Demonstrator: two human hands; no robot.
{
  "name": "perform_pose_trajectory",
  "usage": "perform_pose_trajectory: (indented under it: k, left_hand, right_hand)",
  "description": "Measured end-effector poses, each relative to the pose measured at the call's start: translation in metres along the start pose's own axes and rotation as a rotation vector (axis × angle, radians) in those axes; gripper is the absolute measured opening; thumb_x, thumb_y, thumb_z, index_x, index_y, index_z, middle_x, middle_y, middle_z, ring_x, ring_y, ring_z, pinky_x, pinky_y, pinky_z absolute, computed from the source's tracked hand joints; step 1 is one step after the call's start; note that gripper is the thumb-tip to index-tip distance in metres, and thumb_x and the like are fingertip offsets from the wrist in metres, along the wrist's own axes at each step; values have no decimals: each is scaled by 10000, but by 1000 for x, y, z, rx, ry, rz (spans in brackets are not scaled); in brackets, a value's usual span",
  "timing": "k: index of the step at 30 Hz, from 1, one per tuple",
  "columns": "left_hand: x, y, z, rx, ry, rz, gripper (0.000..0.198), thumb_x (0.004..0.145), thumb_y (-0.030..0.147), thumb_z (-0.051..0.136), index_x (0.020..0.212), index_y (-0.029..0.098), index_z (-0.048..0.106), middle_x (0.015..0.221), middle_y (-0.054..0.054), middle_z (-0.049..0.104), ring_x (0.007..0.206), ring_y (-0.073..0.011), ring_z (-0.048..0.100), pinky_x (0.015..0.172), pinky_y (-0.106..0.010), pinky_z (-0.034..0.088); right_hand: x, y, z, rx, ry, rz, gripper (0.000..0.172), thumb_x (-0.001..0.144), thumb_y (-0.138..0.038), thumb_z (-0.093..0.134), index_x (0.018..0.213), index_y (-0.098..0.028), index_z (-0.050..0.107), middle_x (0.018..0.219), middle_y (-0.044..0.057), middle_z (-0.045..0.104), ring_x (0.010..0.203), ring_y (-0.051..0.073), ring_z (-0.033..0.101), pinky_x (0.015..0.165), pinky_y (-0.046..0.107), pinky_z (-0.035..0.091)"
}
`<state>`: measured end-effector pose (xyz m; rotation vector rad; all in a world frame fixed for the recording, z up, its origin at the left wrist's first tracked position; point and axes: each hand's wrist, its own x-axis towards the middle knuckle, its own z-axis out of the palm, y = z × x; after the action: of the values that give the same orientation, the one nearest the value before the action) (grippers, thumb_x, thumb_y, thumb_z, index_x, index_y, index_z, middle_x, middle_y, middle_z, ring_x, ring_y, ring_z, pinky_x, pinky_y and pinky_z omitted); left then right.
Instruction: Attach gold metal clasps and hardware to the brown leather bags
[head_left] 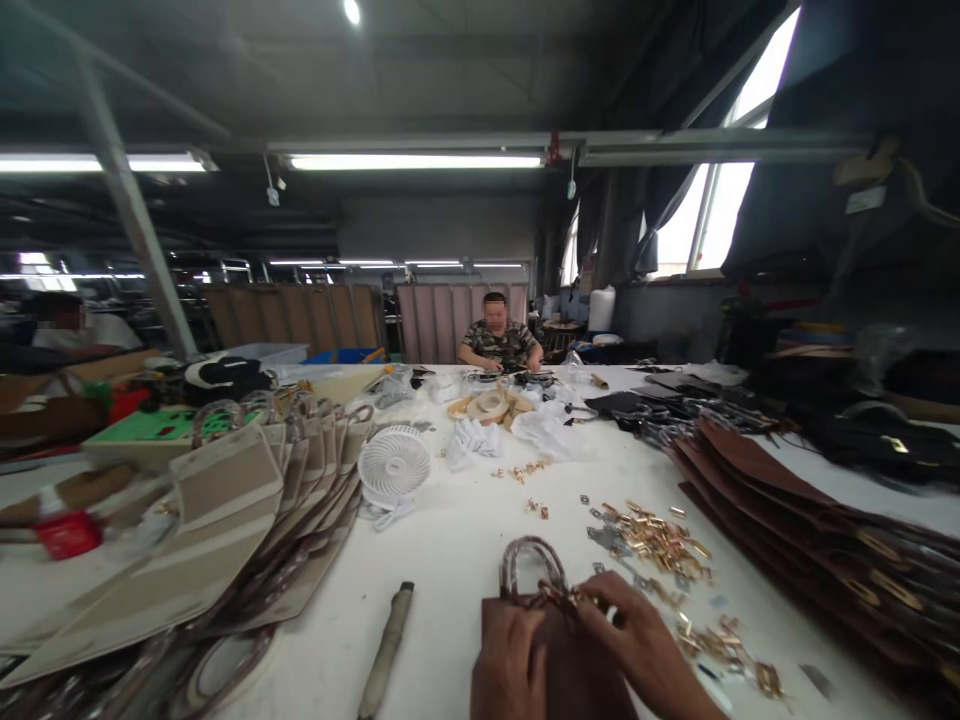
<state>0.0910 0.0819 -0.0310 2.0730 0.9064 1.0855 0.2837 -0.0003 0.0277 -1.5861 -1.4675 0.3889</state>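
Observation:
A dark brown bag panel (pixel 574 665) with a looped handle (pixel 531 548) in clear wrapping lies close in front of me. My left hand (pixel 511 660) grips the panel's left part, its fingers curled over the surface below the handle. The fingers of my right hand (pixel 634 632) are pinched on a small gold-coloured metal fitting (pixel 574 594) at the panel's top edge, just right of the handle. My right fingers partly hide the fitting. Loose gold-coloured fittings (pixel 660 535) are scattered beyond my right hand, among small flat metal plates (pixel 600 536).
Brown panels (pixel 795 520) are stacked at right. Beige bag panels with wrapped handles (pixel 232 480) stand stacked at left, beside a white fan (pixel 394 465). A wrapped-handle tool (pixel 388 645) lies left of the bag. Across the white table (pixel 442 570) sits a person (pixel 499 340), working.

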Motion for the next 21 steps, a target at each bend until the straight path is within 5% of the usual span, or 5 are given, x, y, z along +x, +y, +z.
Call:
perform_pose_trajectory:
  k: [3, 8, 13, 16, 21]
  left_hand:
    - [-3, 4, 3, -303, -121, -168, 497, 808, 244, 642, 1304, 215, 644, 1292, -103, 681, 1224, -280, 632, 1096, -394, 489]
    - [-7, 6, -2, -731, 0, -454, 752, 816, 601, 711, 1413, 166, 569, 1324, -150, 666, 1176, -320, 664, 985, -385, 575]
    - [-4, 12, -4, -658, 104, -619, 1025, 736, 792, 719, 1484, 118, 529, 958, -132, 745, 718, -237, 705, 558, -288, 594]
    - [-1, 12, 1, -615, 129, -682, 1163, 695, 861, 695, 1510, 60, 481, 626, -61, 666, 554, -178, 640, 504, -222, 550]
    - [0, 8, 10, -562, 138, -742, 1135, 694, 871, 686, 1488, 79, 511, 624, -56, 663, 491, -138, 599, 469, -180, 509]
  right_hand:
    - [1, -29, 30, 208, -124, -40, 392, 1034, -548, 477, 1001, -277, 757, 1056, 47, 691, 1022, 268, 634, 917, 348, 508]
    - [12, -34, 58, 436, -199, 25, 367, 1016, -538, 525, 972, -258, 758, 999, 30, 703, 975, 259, 656, 882, 327, 507]
    - [26, -26, 55, 405, -268, -27, 437, 1042, -506, 506, 755, -215, 660, 761, 2, 633, 766, 208, 603, 736, 288, 465]
    - [30, -21, 52, 395, -301, -102, 433, 1067, -459, 490, 754, -207, 650, 740, -1, 633, 776, 197, 598, 769, 283, 455]
    - [30, -6, 52, 486, -223, -106, 282, 1043, -401, 564, 925, -254, 773, 897, 7, 716, 843, 196, 648, 781, 266, 477]
